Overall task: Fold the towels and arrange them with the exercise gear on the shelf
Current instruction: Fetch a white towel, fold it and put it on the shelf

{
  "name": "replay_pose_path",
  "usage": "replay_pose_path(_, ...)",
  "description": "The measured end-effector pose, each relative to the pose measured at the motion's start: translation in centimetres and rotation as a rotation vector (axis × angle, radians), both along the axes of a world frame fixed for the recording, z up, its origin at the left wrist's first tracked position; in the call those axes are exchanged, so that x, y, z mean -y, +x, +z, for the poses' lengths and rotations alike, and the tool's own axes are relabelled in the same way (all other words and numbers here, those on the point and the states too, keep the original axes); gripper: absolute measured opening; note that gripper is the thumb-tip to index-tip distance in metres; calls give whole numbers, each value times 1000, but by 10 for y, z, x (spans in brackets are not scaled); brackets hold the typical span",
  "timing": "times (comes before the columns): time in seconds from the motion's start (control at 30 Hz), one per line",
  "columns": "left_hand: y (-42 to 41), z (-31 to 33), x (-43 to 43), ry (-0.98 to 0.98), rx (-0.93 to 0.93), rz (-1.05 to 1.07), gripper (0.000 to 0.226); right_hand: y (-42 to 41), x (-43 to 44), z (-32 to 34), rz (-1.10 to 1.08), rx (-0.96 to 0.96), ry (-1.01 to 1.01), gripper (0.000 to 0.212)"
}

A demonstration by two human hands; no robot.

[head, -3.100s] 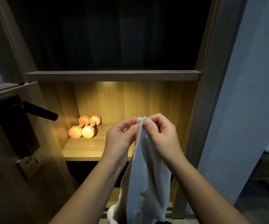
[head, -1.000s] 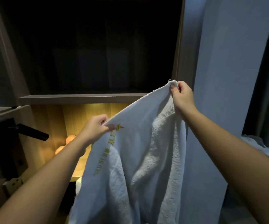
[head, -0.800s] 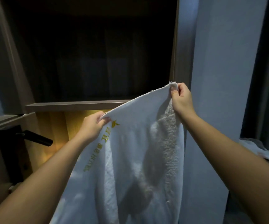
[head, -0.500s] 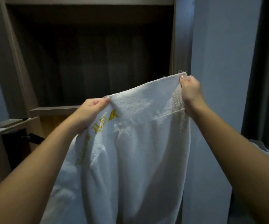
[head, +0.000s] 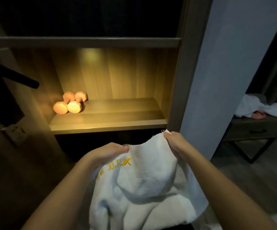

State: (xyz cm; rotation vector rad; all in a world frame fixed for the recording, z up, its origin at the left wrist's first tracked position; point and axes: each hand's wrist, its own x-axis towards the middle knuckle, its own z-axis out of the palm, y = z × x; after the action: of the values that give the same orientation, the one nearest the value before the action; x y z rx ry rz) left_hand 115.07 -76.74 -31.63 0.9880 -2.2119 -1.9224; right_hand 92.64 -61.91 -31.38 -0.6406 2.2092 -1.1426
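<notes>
A white towel (head: 144,183) with yellow embroidered lettering hangs in front of me, below the lit shelf. My left hand (head: 108,152) pinches its top edge at the left corner. My right hand (head: 174,143) pinches the top edge at the right corner, a little higher. The cloth sags between them and bunches below. Two orange dumbbells (head: 70,102) lie side by side at the back left of the lit wooden shelf (head: 111,120). The towel's lower end is out of view.
A dark door with a black lever handle (head: 19,80) stands open at the left. A grey wall panel (head: 217,72) borders the shelf unit on the right. Further right, a dark side table (head: 254,128) carries crumpled white towels (head: 264,108).
My hands have come down from in front of the dark upper compartment to below the lit shelf, and closer together. The towel, held taut before, now sags. The dumbbells are back in view.
</notes>
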Motion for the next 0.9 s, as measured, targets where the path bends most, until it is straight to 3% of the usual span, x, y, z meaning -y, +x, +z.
replay_pose_path(0.17,12,-67,-8,-593,316,124,47,-1,-20,-69,-203,-320,241,29)
replay_pose_path(0.23,16,-83,-11,-709,385,131,44,4,-22,-77,-221,-454,296,24)
replay_pose_path(0.33,9,-94,-24,-853,447,26,37,29,-12,-77,-79,-595,145,19)
replay_pose_path(0.4,3,-96,-35,-930,434,-15,34,53,0,-74,162,-576,57,15)
replay_pose_path(0.53,9,-94,-46,-921,381,117,28,92,11,-93,602,-383,218,32)
replay_pose_path(0.6,20,-93,-47,-900,382,211,22,99,10,-107,646,-369,305,44)
replay_pose_path(0.77,49,-94,-66,-923,289,405,14,101,12,-119,675,-350,244,53)
replay_pose_path(0.9,52,-93,-76,-891,119,265,6,102,9,-114,795,-289,210,41)
